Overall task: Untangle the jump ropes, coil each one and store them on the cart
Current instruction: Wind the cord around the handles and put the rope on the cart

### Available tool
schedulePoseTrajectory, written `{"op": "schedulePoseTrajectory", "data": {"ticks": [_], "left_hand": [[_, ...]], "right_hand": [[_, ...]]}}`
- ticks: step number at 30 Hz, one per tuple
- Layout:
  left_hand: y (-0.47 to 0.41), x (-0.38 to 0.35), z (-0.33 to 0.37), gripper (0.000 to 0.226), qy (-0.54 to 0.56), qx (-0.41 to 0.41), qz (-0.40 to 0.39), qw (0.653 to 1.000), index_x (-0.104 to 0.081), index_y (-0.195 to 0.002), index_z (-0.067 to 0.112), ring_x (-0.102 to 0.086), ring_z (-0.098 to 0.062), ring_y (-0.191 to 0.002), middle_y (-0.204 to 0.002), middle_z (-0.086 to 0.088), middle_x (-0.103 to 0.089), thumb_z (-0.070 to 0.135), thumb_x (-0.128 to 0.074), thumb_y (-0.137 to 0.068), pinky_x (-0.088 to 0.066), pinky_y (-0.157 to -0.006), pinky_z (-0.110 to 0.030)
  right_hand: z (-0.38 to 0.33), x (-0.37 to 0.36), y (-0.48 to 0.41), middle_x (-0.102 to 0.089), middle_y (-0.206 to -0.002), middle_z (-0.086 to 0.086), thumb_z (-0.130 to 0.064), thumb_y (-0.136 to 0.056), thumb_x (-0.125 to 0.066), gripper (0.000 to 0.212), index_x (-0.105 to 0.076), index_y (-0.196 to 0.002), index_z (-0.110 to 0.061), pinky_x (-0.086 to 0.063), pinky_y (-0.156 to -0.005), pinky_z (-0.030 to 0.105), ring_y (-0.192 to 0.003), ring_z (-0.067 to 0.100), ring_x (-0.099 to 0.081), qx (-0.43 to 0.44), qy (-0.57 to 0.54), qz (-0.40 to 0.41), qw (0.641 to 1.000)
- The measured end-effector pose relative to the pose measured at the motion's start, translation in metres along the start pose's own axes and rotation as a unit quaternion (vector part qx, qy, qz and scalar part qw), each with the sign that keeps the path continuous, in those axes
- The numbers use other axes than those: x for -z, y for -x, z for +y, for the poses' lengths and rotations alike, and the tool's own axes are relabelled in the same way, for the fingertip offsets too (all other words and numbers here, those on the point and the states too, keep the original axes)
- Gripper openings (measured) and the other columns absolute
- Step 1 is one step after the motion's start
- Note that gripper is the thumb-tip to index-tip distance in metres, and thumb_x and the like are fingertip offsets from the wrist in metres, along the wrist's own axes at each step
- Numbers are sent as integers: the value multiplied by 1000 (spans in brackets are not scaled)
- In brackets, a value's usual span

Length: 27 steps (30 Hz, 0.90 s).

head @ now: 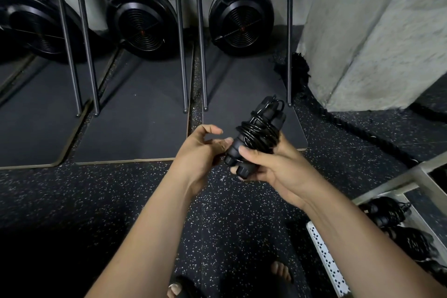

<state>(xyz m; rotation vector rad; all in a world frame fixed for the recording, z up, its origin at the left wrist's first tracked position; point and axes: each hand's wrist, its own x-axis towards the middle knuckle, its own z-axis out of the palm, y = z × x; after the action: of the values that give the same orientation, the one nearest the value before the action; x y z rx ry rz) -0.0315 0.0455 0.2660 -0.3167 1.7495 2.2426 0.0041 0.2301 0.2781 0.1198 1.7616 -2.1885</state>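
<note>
We keep left hand just beside handle ends, fingers loosely curled, holding nothing. Right hand grips coiled jump rope, fingers wrapped round handles, above speckled floor. Cart at lower right carries more coiled ropes.

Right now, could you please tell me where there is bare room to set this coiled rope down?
The cart shelf looks bare between its far rail and the stored ropes; nearer you they crowd it. The speckled floor before the mats is bare.
</note>
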Motion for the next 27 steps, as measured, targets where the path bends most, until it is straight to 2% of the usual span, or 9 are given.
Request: {"op": "schedulePoseTrajectory", "data": {"ticks": [4, 9, 13, 16, 20, 22, 24, 27], "left_hand": [[1, 4, 5, 25, -21, -1, -5, 1000, -56, -112, 16, -57, -14, -61, -70, 3, -67, -3, -67, -100, -37, -59, -30], [-1, 15, 9, 26, -17, 29, -12, 999, -56, -109, 13, -58, -15, -60, -68, 0, -68, -8, -66, -99, -35, -59, -30], [-1, 19, 10, 27, -46, 40, -23, 998, -55, -110, 12, -56, -14, -58, -67, -2, -68, -10, -65, -98, -34, -55, -28], [0, 16, 8, 27, -63, 21, -12, 998, -55, -107, 13, -53, -11, -54, -61, 4, -67, -11, -62, -99, -33, -56, -29], [0, 13, 8, 38, -65, 21, -34, 997, -53, -112, 13, -54, -9, -51, -66, 4, -70, -21, -48, -97, -34, -55, -28], [0, 12, 7, 39, -58, 16, -30, 998, -54, -110, 15, -55, -11, -55, -70, 3, -73, -21, -47, -98, -38, -55, -26], [0, 11, 5, 40, -37, 17, -29, 999, -56, -111, 15, -61, -15, -63, -75, -1, -74, -21, -45, -99, -45, -60, -30], [-4, 12, 0, 41, 1, 39, -37, 999, -56, -112, 12, -58, -25, -72, -81, -10, -74, -23, -40, -98, -42, -65, -37]], "right_hand": [[1, 0, -1, -75, -127, 15, -19, -82, -83, 67, -50, -140, -23, -61, -89, 56, -104, 46, -77, 1, -17, -2, 1000], [4, -5, -1, -76, -127, 7, -18, -84, -85, 63, -52, -138, -23, -61, -94, 58, -109, 36, -77, 22, 10, 27, 999], [-1, -4, -2, -78, -122, 5, -18, -86, -85, 58, -53, -135, -21, -65, -87, 49, -108, 33, -78, 46, 28, 65, 996], [-5, -6, -1, -77, -124, 12, -17, -87, -81, 63, -49, -141, -19, -64, -88, 51, -105, 41, -78, 18, -17, 27, 999], [-11, -5, 3, -74, -127, 23, -14, -95, -73, 58, -47, -146, -7, -65, -78, 41, -106, 46, -76, -30, -78, -37, 996], [-12, -5, 4, -74, -127, 22, -14, -95, -74, 59, -48, -147, -6, -66, -79, 42, -107, 46, -76, -52, -59, -56, 995], [-11, -8, 6, -75, -124, 22, -15, -93, -77, 60, -49, -146, -10, -66, -78, 43, -105, 46, -76, -74, -28, -80, 994], [-11, -10, 7, -76, -115, 26, -20, -90, -79, 65, -46, -146, -14, -63, -72, 40, -99, 44, -77, -85, 0, -83, 993]]}}
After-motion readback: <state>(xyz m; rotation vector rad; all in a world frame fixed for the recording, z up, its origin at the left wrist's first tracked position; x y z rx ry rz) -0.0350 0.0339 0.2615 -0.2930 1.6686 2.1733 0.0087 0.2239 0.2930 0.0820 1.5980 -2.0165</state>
